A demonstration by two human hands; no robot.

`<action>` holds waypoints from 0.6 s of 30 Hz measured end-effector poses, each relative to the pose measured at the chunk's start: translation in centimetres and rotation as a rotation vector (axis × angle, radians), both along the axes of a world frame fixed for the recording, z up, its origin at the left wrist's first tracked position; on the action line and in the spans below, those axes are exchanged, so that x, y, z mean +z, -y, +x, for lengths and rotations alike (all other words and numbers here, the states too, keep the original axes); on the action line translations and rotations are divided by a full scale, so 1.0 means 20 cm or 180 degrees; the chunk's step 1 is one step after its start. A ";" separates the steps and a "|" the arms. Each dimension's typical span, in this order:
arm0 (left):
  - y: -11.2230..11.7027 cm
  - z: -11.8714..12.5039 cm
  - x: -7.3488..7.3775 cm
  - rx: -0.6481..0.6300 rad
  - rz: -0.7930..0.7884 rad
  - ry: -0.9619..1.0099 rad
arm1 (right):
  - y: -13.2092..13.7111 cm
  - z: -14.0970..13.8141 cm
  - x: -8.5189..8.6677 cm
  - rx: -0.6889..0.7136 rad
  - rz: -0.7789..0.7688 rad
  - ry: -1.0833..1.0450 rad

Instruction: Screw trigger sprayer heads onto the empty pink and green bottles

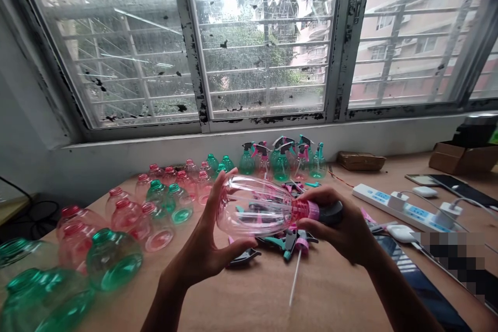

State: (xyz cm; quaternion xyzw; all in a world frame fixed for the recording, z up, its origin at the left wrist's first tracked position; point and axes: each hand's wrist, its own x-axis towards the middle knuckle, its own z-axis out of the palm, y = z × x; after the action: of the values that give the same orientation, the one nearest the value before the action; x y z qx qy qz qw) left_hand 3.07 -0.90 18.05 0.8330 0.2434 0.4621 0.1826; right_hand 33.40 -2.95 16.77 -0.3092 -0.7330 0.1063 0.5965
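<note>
A clear pink spray bottle (pixel 254 207) lies sideways in the air above the table, its base to the left and its neck to the right. My left hand (pixel 212 233) is wrapped round the base end, thumb below and fingers above. At the neck, my right hand (pixel 342 223) grips the spray head (pixel 330 213), which is dark with a pink collar (pixel 313 210) against the bottle's mouth. Whether the collar is fully screwed on, I cannot tell. Beneath the bottle lies a pile of loose spray heads (pixel 288 243) in black, pink and teal; one has a white tube (pixel 295 277) pointing toward me.
Several open pink bottles (pixel 126 215) and green bottles (pixel 112 262) stand at the left. Bottles with spray heads (pixel 282 163) line the wall under the window. To the right are a power strip (pixel 404 207), phones (pixel 462 189) and a cardboard box (pixel 462 156).
</note>
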 end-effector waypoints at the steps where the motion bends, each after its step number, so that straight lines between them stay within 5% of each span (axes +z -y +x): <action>1: 0.00 0.00 0.00 -0.0086 -0.0040 0.0073 | 0.00 0.00 0.00 0.0003 0.0011 0.0007; 4: 0.00 0.00 0.01 -0.0321 -0.0197 0.0280 | 0.00 0.00 -0.01 0.0011 -0.0019 0.0129; 18: 0.01 0.00 0.02 -0.0237 -0.0152 -0.0099 | 0.00 0.01 -0.01 0.0053 -0.0065 0.0357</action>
State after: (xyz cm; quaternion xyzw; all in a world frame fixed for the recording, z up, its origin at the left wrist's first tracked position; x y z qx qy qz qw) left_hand 3.11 -1.15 18.47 0.8440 0.2260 0.4360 0.2157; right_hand 33.55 -2.96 16.51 -0.3146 -0.7667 0.1013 0.5504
